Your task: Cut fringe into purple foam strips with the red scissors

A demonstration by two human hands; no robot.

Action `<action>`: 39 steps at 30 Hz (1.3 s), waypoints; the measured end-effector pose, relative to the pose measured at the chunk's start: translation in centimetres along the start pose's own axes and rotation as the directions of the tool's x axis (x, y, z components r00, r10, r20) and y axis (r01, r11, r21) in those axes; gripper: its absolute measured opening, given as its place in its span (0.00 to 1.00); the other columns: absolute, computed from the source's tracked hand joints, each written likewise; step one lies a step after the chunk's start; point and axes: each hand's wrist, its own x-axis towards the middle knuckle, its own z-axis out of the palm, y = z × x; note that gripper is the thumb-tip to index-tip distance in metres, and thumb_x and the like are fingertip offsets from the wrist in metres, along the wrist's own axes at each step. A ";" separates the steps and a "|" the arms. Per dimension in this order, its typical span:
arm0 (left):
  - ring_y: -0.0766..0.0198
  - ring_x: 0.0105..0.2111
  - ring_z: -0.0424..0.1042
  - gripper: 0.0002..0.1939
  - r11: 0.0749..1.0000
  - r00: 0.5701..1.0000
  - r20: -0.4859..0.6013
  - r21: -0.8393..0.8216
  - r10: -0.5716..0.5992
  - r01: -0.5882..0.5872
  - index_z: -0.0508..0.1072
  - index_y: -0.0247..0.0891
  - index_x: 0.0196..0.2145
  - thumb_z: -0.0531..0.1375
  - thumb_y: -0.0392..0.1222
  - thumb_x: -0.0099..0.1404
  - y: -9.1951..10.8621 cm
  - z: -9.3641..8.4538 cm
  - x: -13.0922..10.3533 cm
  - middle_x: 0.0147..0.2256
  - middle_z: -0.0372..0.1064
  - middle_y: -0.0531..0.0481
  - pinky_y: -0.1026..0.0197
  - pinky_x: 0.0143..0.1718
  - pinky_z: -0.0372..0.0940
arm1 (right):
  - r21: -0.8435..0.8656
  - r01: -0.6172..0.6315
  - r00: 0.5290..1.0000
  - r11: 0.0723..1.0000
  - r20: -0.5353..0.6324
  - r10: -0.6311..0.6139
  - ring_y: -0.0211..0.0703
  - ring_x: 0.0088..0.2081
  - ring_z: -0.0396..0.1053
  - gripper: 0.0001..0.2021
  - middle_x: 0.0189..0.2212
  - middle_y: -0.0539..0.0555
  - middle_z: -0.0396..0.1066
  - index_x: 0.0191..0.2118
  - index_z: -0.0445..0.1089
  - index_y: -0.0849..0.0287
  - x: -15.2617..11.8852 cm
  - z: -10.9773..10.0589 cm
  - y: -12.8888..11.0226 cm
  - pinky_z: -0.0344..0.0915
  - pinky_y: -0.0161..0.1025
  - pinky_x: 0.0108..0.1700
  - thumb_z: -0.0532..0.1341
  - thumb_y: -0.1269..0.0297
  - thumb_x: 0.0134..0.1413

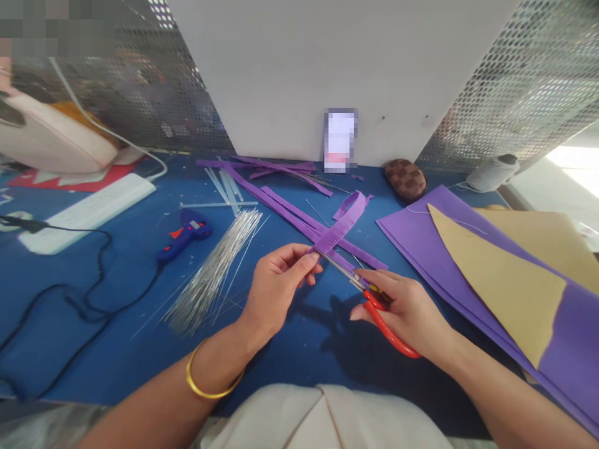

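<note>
My left hand (279, 282) pinches one end of a fringed purple paper strip (344, 228), whose far end curls over. In my right hand (406, 304) is a pair of scissors with red handles (387, 330). Their blades reach to the strip right by my left fingertips; whether they are fully closed I cannot tell. More purple strips (286, 206) lie across the table just beyond. A bundle of thin silvery wires (219, 268) rests to the left of my left hand.
Left on the blue table (140, 337) are a blue glue gun (185, 236) with its black cord, clear glue sticks (227, 187) and a white power strip (88, 215). A phone (340, 140) leans on the back panel. Right are a checkered pouch (405, 179), purple sheets (449, 299), tan paper (500, 280) and a thread spool (493, 173).
</note>
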 end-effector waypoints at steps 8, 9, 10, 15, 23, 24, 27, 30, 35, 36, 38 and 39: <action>0.70 0.22 0.65 0.07 1.000 1.000 -0.003 -0.008 -0.017 0.017 0.76 0.37 0.31 0.66 0.43 0.58 0.0 0.0 0.0 0.24 0.72 0.53 0.67 0.25 0.59 | 0.000 -0.001 1.000 1.000 0.015 0.001 0.41 0.30 0.71 0.25 0.34 0.55 0.75 0.50 0.73 0.58 0.1 -0.1 0.0 0.67 0.37 0.33 0.65 0.46 0.51; 0.71 0.22 0.65 0.07 1.000 1.000 -0.001 -0.007 -0.017 0.017 0.76 0.37 0.31 0.66 0.43 0.59 0.0 0.0 0.0 0.24 0.72 0.54 0.67 0.25 0.59 | -0.005 -0.001 1.000 1.000 0.017 0.001 0.41 0.30 0.71 0.25 0.35 0.55 0.75 0.50 0.73 0.58 0.1 -0.1 0.0 0.67 0.37 0.33 0.65 0.46 0.51; 0.71 0.22 0.65 0.07 1.000 1.000 0.001 -0.006 -0.016 0.016 0.76 0.37 0.31 0.66 0.43 0.59 0.0 -0.1 0.0 0.24 0.72 0.54 0.67 0.25 0.59 | -0.010 -0.001 1.000 1.000 0.020 0.001 0.41 0.30 0.71 0.25 0.35 0.55 0.75 0.50 0.73 0.58 0.1 -0.1 0.0 0.67 0.37 0.33 0.65 0.46 0.51; 0.71 0.22 0.66 0.07 1.000 0.999 0.024 -0.019 -0.023 0.024 0.76 0.37 0.31 0.65 0.43 0.59 0.0 -0.1 0.0 0.24 0.72 0.54 0.67 0.25 0.59 | 0.000 0.020 1.000 1.000 0.022 -0.020 0.40 0.28 0.70 0.24 0.33 0.54 0.75 0.49 0.73 0.57 0.0 -0.1 0.2 0.67 0.35 0.32 0.66 0.47 0.51; 0.70 0.22 0.66 0.08 1.000 1.000 0.002 -0.023 -0.020 0.021 0.76 0.37 0.32 0.66 0.43 0.58 0.2 -0.1 -0.1 0.25 0.72 0.53 0.67 0.25 0.59 | -0.014 0.005 1.000 1.000 -0.009 -0.005 0.41 0.29 0.71 0.24 0.34 0.55 0.75 0.50 0.73 0.56 0.1 0.0 0.2 0.67 0.36 0.32 0.66 0.47 0.50; 0.70 0.22 0.66 0.07 1.000 1.000 -0.002 -0.017 -0.014 0.014 0.76 0.36 0.31 0.66 0.43 0.58 0.3 -0.1 -0.1 0.25 0.72 0.53 0.67 0.25 0.59 | -0.017 0.002 1.000 1.000 -0.009 -0.003 0.41 0.29 0.71 0.25 0.34 0.55 0.75 0.50 0.73 0.56 0.1 0.0 0.2 0.67 0.36 0.32 0.66 0.47 0.50; 0.69 0.22 0.66 0.07 1.000 1.000 -0.009 0.005 -0.002 0.002 0.76 0.36 0.30 0.66 0.43 0.57 0.3 -0.1 0.0 0.24 0.72 0.52 0.66 0.25 0.60 | -0.020 -0.004 1.000 1.000 0.000 0.004 0.41 0.28 0.70 0.25 0.33 0.54 0.74 0.51 0.72 0.56 0.1 0.0 0.3 0.67 0.36 0.32 0.66 0.46 0.50; 0.69 0.22 0.66 0.07 1.000 1.000 -0.007 0.008 -0.002 0.002 0.76 0.36 0.30 0.66 0.43 0.57 0.2 -0.1 0.0 0.24 0.72 0.52 0.66 0.25 0.60 | -0.052 -0.021 1.000 0.998 0.007 0.021 0.42 0.28 0.70 0.27 0.34 0.54 0.74 0.52 0.71 0.56 0.1 0.0 0.2 0.66 0.37 0.30 0.65 0.46 0.50; 0.71 0.22 0.65 0.06 1.000 1.000 -0.010 -0.022 -0.001 0.000 0.76 0.37 0.31 0.65 0.42 0.58 0.2 -0.1 0.0 0.24 0.71 0.54 0.67 0.25 0.58 | -0.107 -0.021 1.000 0.994 0.019 0.024 0.43 0.29 0.70 0.30 0.33 0.54 0.72 0.54 0.70 0.56 0.1 0.0 -0.1 0.66 0.38 0.32 0.65 0.44 0.49; 0.71 0.22 0.65 0.06 1.000 1.000 -0.006 -0.022 -0.002 0.001 0.76 0.37 0.31 0.65 0.42 0.58 0.2 0.0 0.0 0.24 0.71 0.54 0.67 0.25 0.58 | -0.103 -0.022 0.999 0.994 0.022 0.024 0.43 0.30 0.70 0.30 0.33 0.54 0.72 0.54 0.70 0.56 0.1 0.0 -0.1 0.66 0.39 0.32 0.65 0.44 0.49; 0.71 0.22 0.65 0.06 1.000 1.000 -0.003 -0.018 -0.007 0.007 0.76 0.36 0.31 0.65 0.42 0.58 0.2 0.0 0.0 0.24 0.71 0.53 0.67 0.24 0.58 | -0.095 -0.021 0.999 0.995 0.023 0.023 0.43 0.29 0.69 0.30 0.32 0.54 0.72 0.54 0.70 0.57 0.0 0.0 -0.1 0.66 0.39 0.33 0.65 0.44 0.50; 0.70 0.22 0.65 0.06 1.000 1.000 -0.004 -0.016 -0.011 0.011 0.76 0.36 0.30 0.65 0.42 0.58 0.3 0.1 -0.1 0.24 0.71 0.53 0.67 0.24 0.58 | -0.091 -0.017 1.000 0.996 0.020 0.019 0.42 0.28 0.69 0.29 0.33 0.54 0.72 0.54 0.70 0.57 0.0 0.1 0.0 0.66 0.38 0.32 0.64 0.44 0.50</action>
